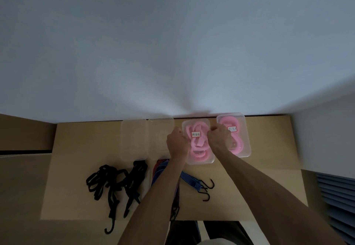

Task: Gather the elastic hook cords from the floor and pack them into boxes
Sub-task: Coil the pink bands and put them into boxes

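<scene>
Left hand (177,142): it is placed at the left edge of the middle box, fingers curled down on that edge — whether the lid is gripped or only pressed cannot be told.
Right hand (219,136): it is held as a fist at the right upper corner of the same box, fingers curled; what exactly is pinched there cannot be told.
Middle box (199,159): a clear plastic box with lid and a small white label, filled with coiled pink cord (198,142); it stands on the counter (269,167) between the two hands.
Right box (245,144): a second clear box with pink cord and a label, set just beside the middle one, near the wall (172,52).
Empty boxes (134,141): two clear boxes are seen side by side, left of the left hand.
Black cords (107,183): a loose bundle with hooks is laid on the counter in front of the empty boxes — one hook reaches the front edge.
Striped cords (190,180): blue and red striped cords with black hooks lie under and beside the left forearm, in front of the middle box.
</scene>
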`<action>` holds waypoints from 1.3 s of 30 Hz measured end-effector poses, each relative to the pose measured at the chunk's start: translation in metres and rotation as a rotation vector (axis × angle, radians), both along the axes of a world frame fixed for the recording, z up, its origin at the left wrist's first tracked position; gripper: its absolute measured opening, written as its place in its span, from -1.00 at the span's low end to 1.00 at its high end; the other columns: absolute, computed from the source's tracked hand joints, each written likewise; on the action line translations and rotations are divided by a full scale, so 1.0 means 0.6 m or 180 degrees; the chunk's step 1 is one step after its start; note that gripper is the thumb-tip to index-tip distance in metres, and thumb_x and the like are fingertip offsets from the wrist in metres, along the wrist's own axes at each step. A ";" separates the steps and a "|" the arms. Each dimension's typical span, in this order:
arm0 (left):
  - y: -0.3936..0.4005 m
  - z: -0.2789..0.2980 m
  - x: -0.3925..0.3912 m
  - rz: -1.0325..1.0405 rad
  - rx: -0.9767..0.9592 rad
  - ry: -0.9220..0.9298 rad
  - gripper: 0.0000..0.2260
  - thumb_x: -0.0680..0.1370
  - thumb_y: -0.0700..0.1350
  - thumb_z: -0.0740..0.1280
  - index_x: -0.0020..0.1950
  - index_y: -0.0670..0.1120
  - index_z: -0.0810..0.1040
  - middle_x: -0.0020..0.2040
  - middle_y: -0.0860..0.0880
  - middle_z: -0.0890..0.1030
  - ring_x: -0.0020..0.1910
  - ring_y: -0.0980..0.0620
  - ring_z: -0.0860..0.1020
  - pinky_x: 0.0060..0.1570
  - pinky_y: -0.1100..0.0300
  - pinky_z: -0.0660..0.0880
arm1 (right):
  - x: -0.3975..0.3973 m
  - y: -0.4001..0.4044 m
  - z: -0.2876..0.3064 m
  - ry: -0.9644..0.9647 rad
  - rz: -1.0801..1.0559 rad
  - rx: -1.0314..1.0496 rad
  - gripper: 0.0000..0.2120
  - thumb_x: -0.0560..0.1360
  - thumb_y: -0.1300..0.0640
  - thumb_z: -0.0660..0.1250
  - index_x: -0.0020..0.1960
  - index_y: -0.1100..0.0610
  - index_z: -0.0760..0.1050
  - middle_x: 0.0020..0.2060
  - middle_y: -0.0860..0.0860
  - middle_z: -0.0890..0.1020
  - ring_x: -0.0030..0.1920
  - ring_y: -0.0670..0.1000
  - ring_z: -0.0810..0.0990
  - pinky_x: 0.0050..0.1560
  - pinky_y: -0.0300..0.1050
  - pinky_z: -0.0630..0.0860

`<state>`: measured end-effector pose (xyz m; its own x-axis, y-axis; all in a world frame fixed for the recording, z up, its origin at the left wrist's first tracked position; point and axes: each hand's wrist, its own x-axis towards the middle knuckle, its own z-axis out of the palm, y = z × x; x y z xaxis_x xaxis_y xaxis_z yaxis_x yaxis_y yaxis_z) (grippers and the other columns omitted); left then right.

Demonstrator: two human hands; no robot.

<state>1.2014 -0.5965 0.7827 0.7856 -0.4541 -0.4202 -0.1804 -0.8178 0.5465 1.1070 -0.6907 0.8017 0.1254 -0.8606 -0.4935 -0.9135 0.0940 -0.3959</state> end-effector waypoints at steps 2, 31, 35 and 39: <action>0.000 0.006 0.001 -0.0200 -0.0132 -0.0052 -0.90 0.60 -0.26 0.30 0.10 -0.15 0.52 -0.26 0.01 0.56 -0.32 0.03 0.56 -0.41 0.27 0.46 | 0.002 0.001 0.001 0.0063 0.0365 -0.0203 -0.71 0.54 0.29 0.22 0.21 0.08 0.49 -0.19 0.12 0.66 -0.21 0.15 0.65 -0.28 -0.04 0.56; -0.036 0.009 0.035 -0.0366 -0.0025 -0.0319 -0.85 0.57 -0.34 0.20 -0.16 -0.24 0.50 -0.25 -0.15 0.57 -0.31 0.02 0.42 -0.36 0.08 0.38 | 0.023 -0.031 -0.014 -0.0132 0.0421 -0.0109 -0.74 0.56 0.29 0.24 0.17 0.17 0.61 0.00 0.12 0.70 -0.13 0.12 0.64 -0.12 -0.06 0.58; -0.040 0.003 0.040 -0.0330 0.0023 -0.0296 -0.83 0.53 -0.38 0.19 -0.21 -0.24 0.50 -0.28 -0.12 0.56 -0.32 0.01 0.41 -0.40 0.16 0.30 | 0.027 -0.033 -0.019 0.0034 0.0440 0.0056 -0.79 0.57 0.26 0.23 0.10 0.14 0.61 -0.12 0.11 0.67 -0.17 0.13 0.61 -0.20 -0.09 0.51; -0.047 0.007 0.053 -0.0699 0.0319 -0.0579 -0.91 0.56 -0.30 0.25 -0.06 -0.17 0.53 -0.13 -0.09 0.59 -0.22 0.00 0.49 -0.27 0.16 0.40 | 0.028 -0.027 -0.018 0.0178 0.0515 -0.0101 -0.91 0.58 0.22 0.26 0.07 0.12 0.50 -0.27 0.04 0.56 -0.26 0.11 0.55 -0.32 -0.08 0.45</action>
